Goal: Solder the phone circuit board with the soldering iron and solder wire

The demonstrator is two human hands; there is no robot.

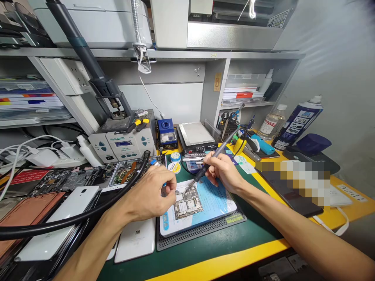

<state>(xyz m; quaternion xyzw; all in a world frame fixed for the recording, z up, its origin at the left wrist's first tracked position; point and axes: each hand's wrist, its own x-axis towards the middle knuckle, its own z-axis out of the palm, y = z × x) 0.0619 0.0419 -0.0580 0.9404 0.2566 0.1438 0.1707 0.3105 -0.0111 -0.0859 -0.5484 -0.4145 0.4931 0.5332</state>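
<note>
Left hand [155,193]: fingers curled in, thumb and forefinger close together at the left edge of the circuit board [193,205]; whether they pinch anything cannot be told.
Right hand [224,171]: closed in a pen grip around a slim, dark soldering iron [202,171], its tip slanting down to the board's far part.
Circuit board: flat on a white-and-blue pad [218,203], its left side partly hidden by the left fingers.
Iron's tip: if hot, a slip of the right wrist could scorch neighbouring parts, or burn the left fingers so near it.
Board's footing: no clamp shows, so a nudge from either hand could slide it.
Black hose [73,222]: runs close beside the left forearm; catching it could jerk that hand.
Green surface [258,218]: yellow-edged; a perforated grey mat [202,234] under the pad, a white phone [136,242] to its left.
Far surface: grey control station [125,146] at left, flat-topped plate unit [196,134] mid, spray can [300,123] at right.
Room: grey shelf [213,55] beyond, pale wall [345,97] at right.
</note>
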